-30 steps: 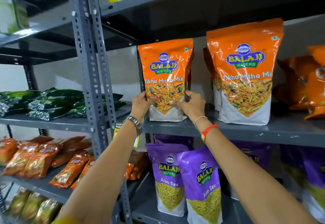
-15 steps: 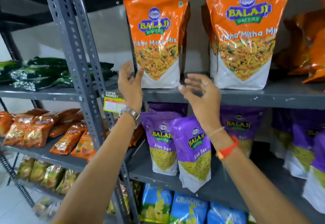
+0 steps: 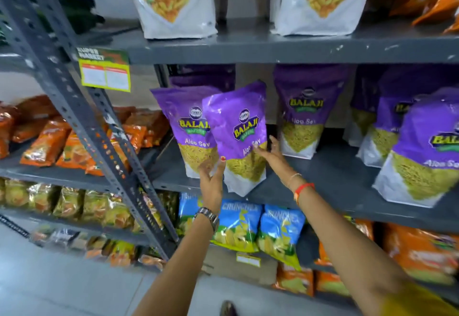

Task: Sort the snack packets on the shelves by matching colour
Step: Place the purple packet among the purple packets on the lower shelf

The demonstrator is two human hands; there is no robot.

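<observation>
Purple packet [image 3: 236, 127] is pinched low by the left hand [image 3: 211, 181], braced at its side by the right hand [image 3: 269, 155], fingers straight, likely to square it with the other purple packets [image 3: 301, 127]

The front purple packet [image 3: 238, 137] reads "BALAJI" and "Aloo Sev"; blue packets [image 3: 239, 226] below read "CRUNCHEX"; a yellow shelf tag [image 3: 104, 73] is headed "SUPER MARKET".
</observation>
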